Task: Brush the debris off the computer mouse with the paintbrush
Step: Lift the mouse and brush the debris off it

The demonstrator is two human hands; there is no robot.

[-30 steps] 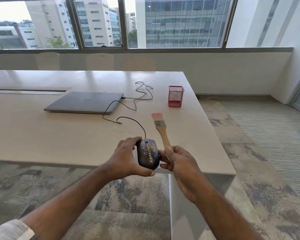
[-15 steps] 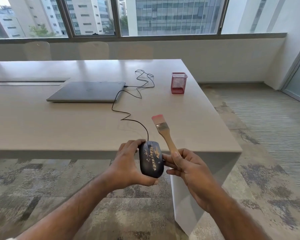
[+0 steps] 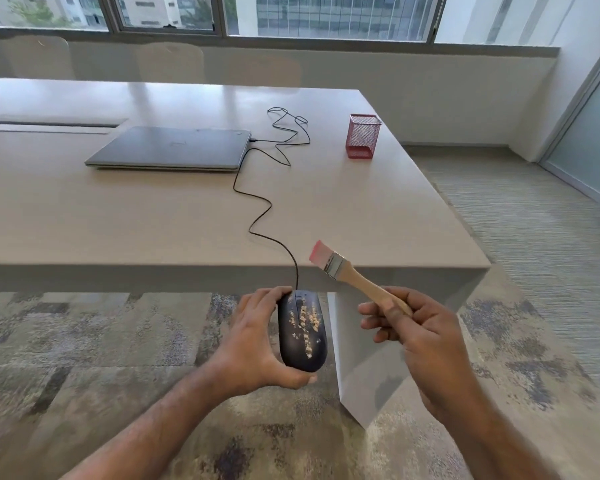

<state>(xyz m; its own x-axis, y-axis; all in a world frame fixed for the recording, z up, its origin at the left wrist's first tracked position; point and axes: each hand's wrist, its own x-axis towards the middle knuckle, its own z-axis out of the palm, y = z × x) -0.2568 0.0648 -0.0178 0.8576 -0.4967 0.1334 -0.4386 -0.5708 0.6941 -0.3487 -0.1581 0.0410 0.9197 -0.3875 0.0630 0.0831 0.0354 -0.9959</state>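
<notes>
Carpet backdrop, dark mouse (image 3: 302, 336) crumb-speckled

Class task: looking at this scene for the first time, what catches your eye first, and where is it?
A dark computer mouse flecked with pale debris, held in the left hand off the table's near edge. Beside it, the right hand holds a pink-bristled paintbrush clear of the mouse.

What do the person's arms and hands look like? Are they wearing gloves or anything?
No gloves. Both the left hand and the right hand are bare, and so are the forearms as far as the picture shows. No rings, watch or bracelet can be seen, and no sleeve shows in this picture.
</notes>
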